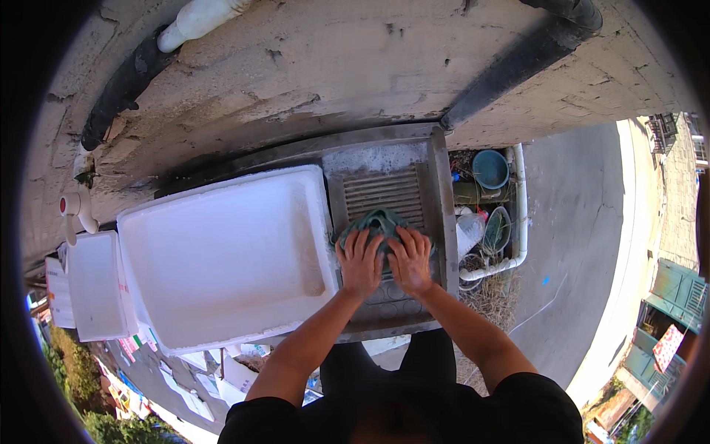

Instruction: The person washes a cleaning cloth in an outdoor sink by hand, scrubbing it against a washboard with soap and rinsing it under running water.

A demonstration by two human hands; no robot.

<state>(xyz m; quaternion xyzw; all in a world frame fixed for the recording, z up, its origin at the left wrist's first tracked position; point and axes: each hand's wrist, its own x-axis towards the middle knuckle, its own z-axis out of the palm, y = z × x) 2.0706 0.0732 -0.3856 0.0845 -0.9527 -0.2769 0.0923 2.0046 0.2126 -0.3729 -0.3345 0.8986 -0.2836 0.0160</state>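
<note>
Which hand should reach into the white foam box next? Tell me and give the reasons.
Left, probably. The left hand presses the green cloth on the ribbed washboard right beside the white foam box. The right hand lies farther off and would have to cross over the left.

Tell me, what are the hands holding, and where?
Both hands, left and right, press flat on the near part of a green cloth on the ribbed washboard. It looks pressed down more than gripped.
</note>
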